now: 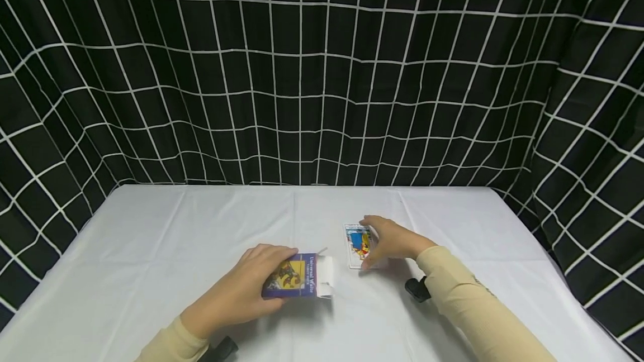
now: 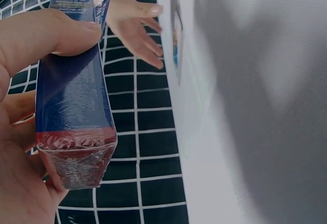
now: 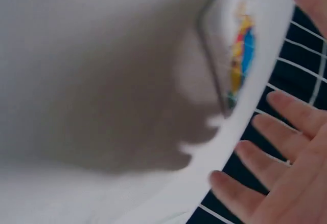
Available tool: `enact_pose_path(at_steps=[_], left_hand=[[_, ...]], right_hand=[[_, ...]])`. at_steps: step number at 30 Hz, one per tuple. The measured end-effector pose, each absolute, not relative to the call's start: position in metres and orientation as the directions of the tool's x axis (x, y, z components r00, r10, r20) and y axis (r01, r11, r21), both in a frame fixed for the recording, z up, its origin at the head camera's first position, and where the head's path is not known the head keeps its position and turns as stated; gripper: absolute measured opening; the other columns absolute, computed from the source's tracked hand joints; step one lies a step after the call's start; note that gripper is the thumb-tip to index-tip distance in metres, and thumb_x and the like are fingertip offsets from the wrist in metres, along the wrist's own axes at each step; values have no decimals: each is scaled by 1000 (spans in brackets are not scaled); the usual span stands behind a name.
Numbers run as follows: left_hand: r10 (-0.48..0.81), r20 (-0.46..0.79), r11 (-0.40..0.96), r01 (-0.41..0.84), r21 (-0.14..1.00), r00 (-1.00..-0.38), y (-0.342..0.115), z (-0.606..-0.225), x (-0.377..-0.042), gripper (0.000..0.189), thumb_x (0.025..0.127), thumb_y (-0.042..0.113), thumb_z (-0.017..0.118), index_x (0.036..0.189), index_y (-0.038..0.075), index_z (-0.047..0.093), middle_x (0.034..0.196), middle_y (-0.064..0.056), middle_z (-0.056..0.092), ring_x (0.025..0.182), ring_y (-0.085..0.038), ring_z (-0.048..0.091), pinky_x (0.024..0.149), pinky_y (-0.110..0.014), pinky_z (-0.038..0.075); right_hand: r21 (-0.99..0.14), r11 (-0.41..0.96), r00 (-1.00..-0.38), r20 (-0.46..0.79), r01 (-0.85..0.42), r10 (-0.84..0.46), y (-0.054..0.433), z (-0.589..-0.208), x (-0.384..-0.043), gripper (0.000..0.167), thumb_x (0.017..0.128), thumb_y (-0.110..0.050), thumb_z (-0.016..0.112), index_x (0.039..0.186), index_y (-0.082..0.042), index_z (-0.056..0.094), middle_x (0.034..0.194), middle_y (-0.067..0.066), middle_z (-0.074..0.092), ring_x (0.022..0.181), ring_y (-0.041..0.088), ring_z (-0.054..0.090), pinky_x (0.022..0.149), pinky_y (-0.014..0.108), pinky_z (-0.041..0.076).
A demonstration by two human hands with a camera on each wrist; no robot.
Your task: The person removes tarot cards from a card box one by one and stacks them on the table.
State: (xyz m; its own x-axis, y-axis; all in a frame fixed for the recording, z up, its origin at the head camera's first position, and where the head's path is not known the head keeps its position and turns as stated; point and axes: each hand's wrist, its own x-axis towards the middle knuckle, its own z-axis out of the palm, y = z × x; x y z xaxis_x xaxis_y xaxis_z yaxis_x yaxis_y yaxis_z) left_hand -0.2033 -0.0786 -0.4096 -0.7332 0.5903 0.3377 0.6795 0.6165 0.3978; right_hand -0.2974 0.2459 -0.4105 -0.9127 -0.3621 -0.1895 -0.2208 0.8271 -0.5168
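My left hand [image 1: 249, 282] grips a blue and purple tarot card box [image 1: 307, 275] with a picture on its front, and the box's white end flap [image 1: 325, 275] stands open toward the right. In the left wrist view the thumb presses the narrow side of the box [image 2: 74, 98], and clear wrap clings to its red end. My right hand [image 1: 397, 241] hovers over a picture card [image 1: 356, 244] lying face up on the cloth, thumb and fingers spread around it. The right wrist view has those fingers [image 3: 286, 124] apart and nearly straight, with the card [image 3: 242, 55] beyond them.
A white cloth [image 1: 211, 228] covers the table under both hands. Black curtains [image 1: 312, 82] with a white grid hang behind and at the sides. Each wrist carries a small black device [image 1: 417, 289].
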Motion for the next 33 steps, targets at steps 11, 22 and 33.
enact_pose_path(at_steps=[11, 22, 33], left_hand=[[586, 335, 612, 674, 413, -738, -81, -410, -203, 77, 72, 20, 83, 141, 10, 50, 136, -3, 60, 123, -19, 53, 107, -47, 44], [592, 343, 611, 684, 399, -729, -82, -411, -205, 77, 72, 18, 82, 142, 12, 50, 137, -2, 59, 123, -19, 53, 106, -48, 43], [592, 339, 616, 682, 395, -731, -82, -409, -207, 77, 72, 20, 81, 142, 10, 50, 136, -3, 60, 124, -20, 53, 110, -50, 41]], right_hand=[[-493, 832, -860, -278, -256, -429, 240, -421, -305, 109, 59, -22, 95, 148, 4, 38, 159, 28, 27, 149, 46, 22, 122, 57, 22], [-492, 821, -875, -210, -291, -436, 238, -423, -311, 99, 61, -21, 95, 143, 5, 45, 148, 25, 46, 133, 38, 47, 115, 52, 37], [-496, 796, -887, -102, -347, -450, 242, -418, -311, 84, 70, -28, 89, 140, 0, 52, 153, 27, 39, 142, 46, 36, 118, 59, 29]])
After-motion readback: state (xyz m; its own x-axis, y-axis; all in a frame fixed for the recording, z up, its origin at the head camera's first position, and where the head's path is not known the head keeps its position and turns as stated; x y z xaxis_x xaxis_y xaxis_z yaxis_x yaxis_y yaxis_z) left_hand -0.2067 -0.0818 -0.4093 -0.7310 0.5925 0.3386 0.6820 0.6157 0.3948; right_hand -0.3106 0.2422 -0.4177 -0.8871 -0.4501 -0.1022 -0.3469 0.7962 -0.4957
